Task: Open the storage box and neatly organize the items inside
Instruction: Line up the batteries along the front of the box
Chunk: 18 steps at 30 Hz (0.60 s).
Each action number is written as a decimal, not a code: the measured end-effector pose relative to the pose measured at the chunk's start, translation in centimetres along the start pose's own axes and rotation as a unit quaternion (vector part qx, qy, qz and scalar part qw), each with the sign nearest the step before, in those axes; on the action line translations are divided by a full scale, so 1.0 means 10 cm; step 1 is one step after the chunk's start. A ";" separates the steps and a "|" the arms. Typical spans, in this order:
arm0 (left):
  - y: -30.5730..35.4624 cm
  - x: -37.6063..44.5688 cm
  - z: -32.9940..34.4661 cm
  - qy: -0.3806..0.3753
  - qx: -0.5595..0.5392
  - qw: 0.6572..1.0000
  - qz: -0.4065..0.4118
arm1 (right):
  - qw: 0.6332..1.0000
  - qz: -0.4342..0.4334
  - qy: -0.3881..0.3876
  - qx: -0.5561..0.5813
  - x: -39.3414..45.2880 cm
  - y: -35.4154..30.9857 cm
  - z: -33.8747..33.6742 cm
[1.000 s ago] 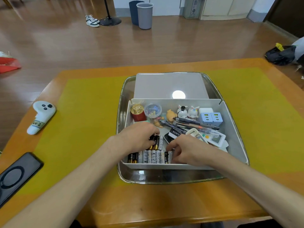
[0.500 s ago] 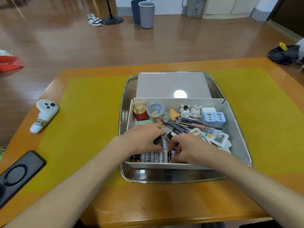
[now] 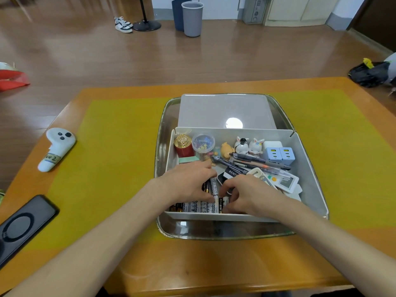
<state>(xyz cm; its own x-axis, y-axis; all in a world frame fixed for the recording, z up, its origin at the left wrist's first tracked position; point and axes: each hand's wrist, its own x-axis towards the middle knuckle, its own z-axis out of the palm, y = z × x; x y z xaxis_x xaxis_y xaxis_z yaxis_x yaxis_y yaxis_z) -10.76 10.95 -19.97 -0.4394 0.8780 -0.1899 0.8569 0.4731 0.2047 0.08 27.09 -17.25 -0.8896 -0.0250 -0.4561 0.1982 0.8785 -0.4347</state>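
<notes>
The white storage box [image 3: 308, 168] stands open in a metal tray [image 3: 162, 133], its lid [image 3: 214, 110] lying flat behind it. A row of batteries [image 3: 197, 207] lies along the box's near wall. My left hand [image 3: 188, 183] grips a few batteries [image 3: 211, 186] between thumb and fingers above that row. My right hand [image 3: 244, 194] is close beside it, fingers curled, pinching a battery [image 3: 222, 203] at the row's right end. Pens [image 3: 257, 162], a remote [image 3: 285, 182], two blue chargers [image 3: 279, 155], small figurines [image 3: 248, 145], a clip jar [image 3: 203, 142] and a red seal [image 3: 183, 146] fill the rest of the box.
The tray sits on a yellow mat [image 3: 111, 168] on an orange table [image 3: 192, 264]. A white controller [image 3: 56, 147] and a black phone [image 3: 23, 226] lie at the left. Bins [image 3: 191, 18] and shoes [image 3: 123, 24] stand on the floor beyond.
Both hands have drawn closer together over the batteries. The left hand has picked up a few batteries and the right hand's fingers have curled onto one at the row's end.
</notes>
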 end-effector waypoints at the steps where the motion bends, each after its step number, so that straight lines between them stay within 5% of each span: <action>1: 0.00 0.00 0.00 0.002 -0.001 1.000 0.001 | 1.000 -0.005 0.002 -0.001 -0.01 0.00 -0.01; 10: 0.00 -0.01 -0.08 0.030 -0.010 1.000 0.000 | 0.996 -0.032 0.023 0.075 -0.14 0.07 -0.10; 14: 0.03 -0.01 -0.11 0.061 0.004 0.998 -0.007 | 0.973 -0.040 0.184 0.137 -0.30 0.27 -0.25; 16: 0.08 0.01 -0.13 0.097 -0.001 0.995 -0.016 | 0.957 -0.014 0.272 0.100 -0.37 0.43 -0.32; 18: 0.17 0.04 -0.14 0.132 -0.010 0.991 -0.018 | 0.959 0.025 0.281 0.015 -0.45 0.55 -0.36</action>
<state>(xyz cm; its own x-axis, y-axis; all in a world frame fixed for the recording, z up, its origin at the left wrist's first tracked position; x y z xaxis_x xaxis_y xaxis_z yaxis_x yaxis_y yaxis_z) -9.82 12.21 -18.35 -0.5266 0.8480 0.0607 0.8354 0.5028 0.2221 3.76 33.73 -14.80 -0.9582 0.2859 0.0091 0.2515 0.8571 -0.4497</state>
